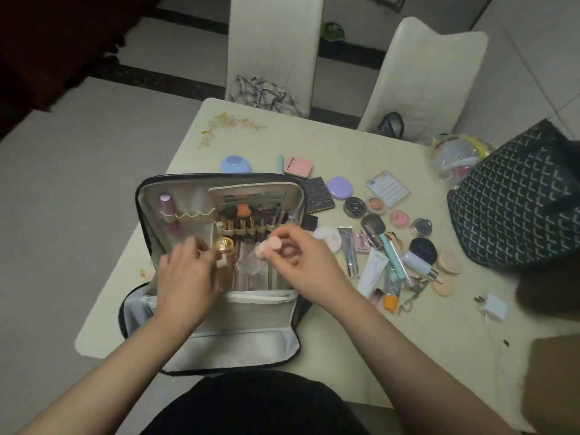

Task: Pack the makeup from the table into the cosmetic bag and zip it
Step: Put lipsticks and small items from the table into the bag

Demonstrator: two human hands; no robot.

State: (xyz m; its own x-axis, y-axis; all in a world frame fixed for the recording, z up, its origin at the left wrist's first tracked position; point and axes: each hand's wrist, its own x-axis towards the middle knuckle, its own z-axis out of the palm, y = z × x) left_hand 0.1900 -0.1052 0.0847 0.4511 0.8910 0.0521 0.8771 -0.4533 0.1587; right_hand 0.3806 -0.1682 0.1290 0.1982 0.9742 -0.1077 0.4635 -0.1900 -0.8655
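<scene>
While the cosmetic bag [219, 271] lay unzipped and spread flat on the cream table [408, 340], both hands worked over its middle section. The left hand [188, 277] had its fingers curled down beside a gold-capped bottle [224, 246] standing inside the bag; motion blur hid whether the fingertips actually gripped the bottle or only touched it, so I cannot tell. The right hand [301, 262] pinched a small pink item [268, 246], blurred, just above the bag's clear pockets. In the upper half of the bag, a row of brushes [251, 221] stood in elastic loops with an orange sponge [244, 210] among them, and a pink bottle [166, 204] sat in a pocket at the far left.

Most of the makeup was still out on the table to the right of the bag: a blue round case [235, 164], a pink square compact [298, 167], a dark glittery palette [318, 195], a lilac round compact [339, 188], small round pots, tubes, a teal pen-shaped stick [394, 255] and several peach powder puffs [448, 262]. A dark patterned tote [518, 202] stood at the right edge, and a white charger plug [494, 306] lay nearer the person. Two white chairs [420, 80] stood beyond the table.
</scene>
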